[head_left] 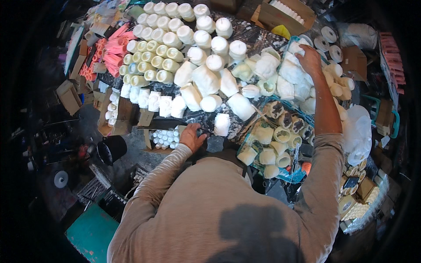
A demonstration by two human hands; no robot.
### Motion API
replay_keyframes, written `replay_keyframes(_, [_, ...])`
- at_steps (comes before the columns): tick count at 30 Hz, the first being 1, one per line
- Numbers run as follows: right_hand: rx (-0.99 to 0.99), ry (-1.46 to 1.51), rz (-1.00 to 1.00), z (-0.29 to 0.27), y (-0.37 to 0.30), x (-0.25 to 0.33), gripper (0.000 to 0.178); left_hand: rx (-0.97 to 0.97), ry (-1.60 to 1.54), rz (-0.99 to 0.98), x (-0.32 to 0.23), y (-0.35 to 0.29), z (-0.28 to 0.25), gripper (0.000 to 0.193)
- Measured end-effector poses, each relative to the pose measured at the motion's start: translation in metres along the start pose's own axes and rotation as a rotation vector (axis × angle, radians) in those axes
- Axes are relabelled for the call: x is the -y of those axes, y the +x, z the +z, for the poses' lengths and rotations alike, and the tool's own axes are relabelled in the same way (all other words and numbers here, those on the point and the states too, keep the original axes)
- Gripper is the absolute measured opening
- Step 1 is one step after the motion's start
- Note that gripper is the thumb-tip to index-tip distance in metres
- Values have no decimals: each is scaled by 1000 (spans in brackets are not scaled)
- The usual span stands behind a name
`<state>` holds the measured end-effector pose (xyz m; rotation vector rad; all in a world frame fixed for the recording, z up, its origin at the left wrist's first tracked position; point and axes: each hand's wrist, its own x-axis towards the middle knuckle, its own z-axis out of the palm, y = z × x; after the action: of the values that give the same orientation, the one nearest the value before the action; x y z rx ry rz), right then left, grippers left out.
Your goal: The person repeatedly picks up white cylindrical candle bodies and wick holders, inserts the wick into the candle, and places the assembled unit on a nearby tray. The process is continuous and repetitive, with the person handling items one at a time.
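My right hand [310, 60] reaches far right with fingers curled onto a white wax candle [292, 62], on a heap of similar pieces at the bench's right side. My left hand [191, 137] rests on the near edge of the bench, thumb apart from the fingers, holding nothing I can see. Just right of it stands a short, rough white candle [222, 124]. Beyond lie larger white candles [205, 79], some tipped over. Rows of pale green hollow wax cups [165, 76] and upright white candles [202, 38] fill the far left.
Near right, a crate [244, 141] holds hollow cream wax cups [281, 134]. Pink candles [118, 46] lie far left. Below my left hand, a carton holds small white pieces [165, 139]. A black bucket [111, 149] stands left; an open carton [287, 16] sits at the back.
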<state>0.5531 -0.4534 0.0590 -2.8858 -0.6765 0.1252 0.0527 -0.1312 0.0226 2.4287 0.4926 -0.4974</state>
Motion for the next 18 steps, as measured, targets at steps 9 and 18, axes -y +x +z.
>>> replay_keyframes(9, [-211, 144, -78, -10, -22, 30, 44, -234, 145, 133, -48, 43, -47, 67])
replay_keyframes(18, [-119, 606, -6, 16, -158, 132, 37, -226, 244, 157, -56, 77, -41, 68])
